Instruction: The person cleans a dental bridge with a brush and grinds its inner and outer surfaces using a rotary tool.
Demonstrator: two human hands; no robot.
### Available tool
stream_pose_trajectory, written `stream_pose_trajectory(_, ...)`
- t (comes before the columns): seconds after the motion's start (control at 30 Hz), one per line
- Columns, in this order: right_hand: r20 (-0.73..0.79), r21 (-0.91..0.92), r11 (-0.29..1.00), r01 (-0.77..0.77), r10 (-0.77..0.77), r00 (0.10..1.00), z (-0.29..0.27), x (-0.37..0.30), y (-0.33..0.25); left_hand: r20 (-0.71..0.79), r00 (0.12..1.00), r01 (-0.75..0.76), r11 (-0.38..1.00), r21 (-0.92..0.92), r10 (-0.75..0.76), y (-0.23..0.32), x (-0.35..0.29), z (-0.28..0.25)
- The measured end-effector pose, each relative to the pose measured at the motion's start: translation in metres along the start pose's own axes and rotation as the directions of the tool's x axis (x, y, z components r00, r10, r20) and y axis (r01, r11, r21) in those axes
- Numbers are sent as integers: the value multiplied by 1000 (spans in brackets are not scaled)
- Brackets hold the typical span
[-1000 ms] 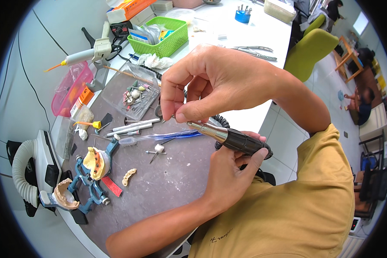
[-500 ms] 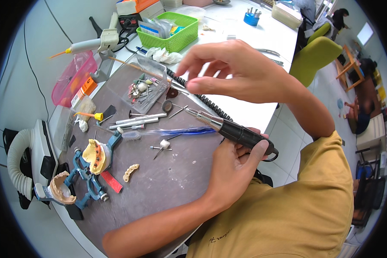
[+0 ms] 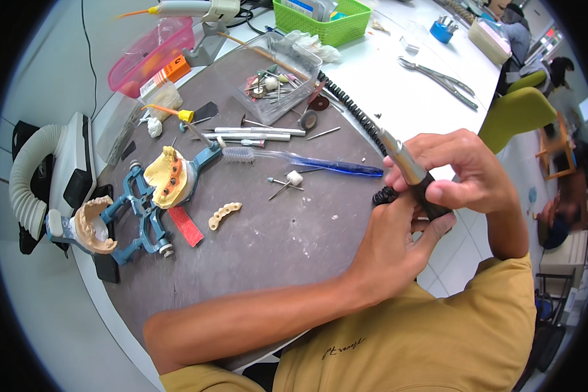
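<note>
A dental handpiece (image 3: pixel 408 163) with a metal nose and black body is held tilted at the right of the table, its tip toward the far left. My left hand (image 3: pixel 392 245) is closed round its black lower end. The curled fingers and thumb of my right hand (image 3: pixel 467 170) close about its middle; some fingertips are hidden behind it. A black coiled cord (image 3: pixel 353 104) runs behind the hands. Left of them lie a blue-handled toothbrush (image 3: pixel 333 164), a small white-tipped bur (image 3: pixel 294 177) and a tooth-coloured dental bridge (image 3: pixel 224 215).
A blue articulator (image 3: pixel 140 209) with dental models stands at left, beside a red strip (image 3: pixel 186 227). Farther back are a clear box (image 3: pixel 287 104) of burs, metal rods (image 3: pixel 261 136), a green basket (image 3: pixel 340 31), a pink bin (image 3: pixel 121 68) and pliers (image 3: pixel 438 81).
My right hand has come down from above the table onto the handpiece. The handpiece has swung more upright in my left hand. The whole view has shifted, bringing the pliers into sight.
</note>
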State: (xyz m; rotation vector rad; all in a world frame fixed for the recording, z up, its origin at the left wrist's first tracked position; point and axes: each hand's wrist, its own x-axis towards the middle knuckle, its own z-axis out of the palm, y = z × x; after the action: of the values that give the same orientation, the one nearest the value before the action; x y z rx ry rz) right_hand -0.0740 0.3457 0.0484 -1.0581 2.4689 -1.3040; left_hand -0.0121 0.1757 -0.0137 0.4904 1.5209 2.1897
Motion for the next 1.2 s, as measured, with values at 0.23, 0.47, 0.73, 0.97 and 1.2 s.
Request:
stream_pose_trajectory(0.23, 31, 325, 930, 174, -195, 980, 18, -65, -27, 113, 838, -538, 776, 330, 533, -2, 16, -11)
stream_pose_trajectory(0.47, 321, 943, 23, -333, -334, 886, 108, -73, 14, 488, 529, -797, 207, 568, 694, 2, 20, -17)
stream_pose_trajectory(0.73, 278, 879, 462, -115, -303, 911, 98, -24, -3, 334, 787, -319, -122, 940, 519, 48, -42, -72)
stream_pose_trajectory(0.97, 48, 835, 545, -79, 70, 996, 91, -2, -10, -126, 904, 229, -214, 949, 408, 78, -99, -121)
stream_pose_trajectory(1.2, -188, 659, 752, -24, 195, 962, 115, 17, -18, -70, 885, 74, 9, 997, 459, 61, -92, -115)
